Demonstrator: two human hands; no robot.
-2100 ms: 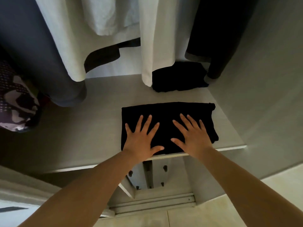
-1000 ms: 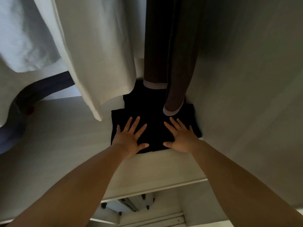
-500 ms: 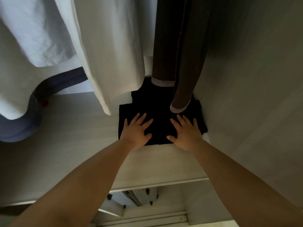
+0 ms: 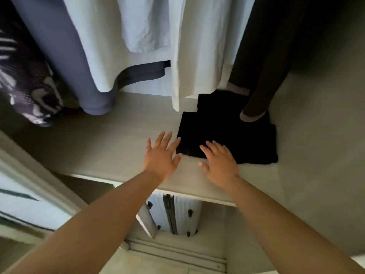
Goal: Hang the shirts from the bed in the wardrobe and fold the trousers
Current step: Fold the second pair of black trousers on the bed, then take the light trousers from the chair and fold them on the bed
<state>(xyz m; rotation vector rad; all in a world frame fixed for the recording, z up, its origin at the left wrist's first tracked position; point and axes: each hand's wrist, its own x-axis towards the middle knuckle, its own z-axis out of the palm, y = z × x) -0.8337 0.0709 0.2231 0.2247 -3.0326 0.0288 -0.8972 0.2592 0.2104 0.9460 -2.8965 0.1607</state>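
Note:
Folded black trousers (image 4: 243, 139) lie on the pale wardrobe shelf (image 4: 110, 139), pushed to the back right corner against another folded black garment (image 4: 219, 101). My left hand (image 4: 161, 155) hovers open just left of the trousers' front left corner, fingers spread. My right hand (image 4: 219, 161) is open at the trousers' front edge, its fingertips over the cloth. Above hang white shirts (image 4: 199, 46), a grey-blue garment (image 4: 59, 46) and a dark brown garment (image 4: 262, 56) whose cuffs dangle over the black pile.
A patterned dark-and-white garment (image 4: 27, 84) hangs at the far left. The wardrobe's right wall (image 4: 320, 125) stands close beside the trousers. Below the shelf stands a white ribbed suitcase (image 4: 173, 214). A sliding-door track (image 4: 177, 254) runs along the floor.
The folded trousers were slid from the shelf's front edge to the back right corner. Both hands have since drawn back off them toward the front, the left hand moving left of the cloth.

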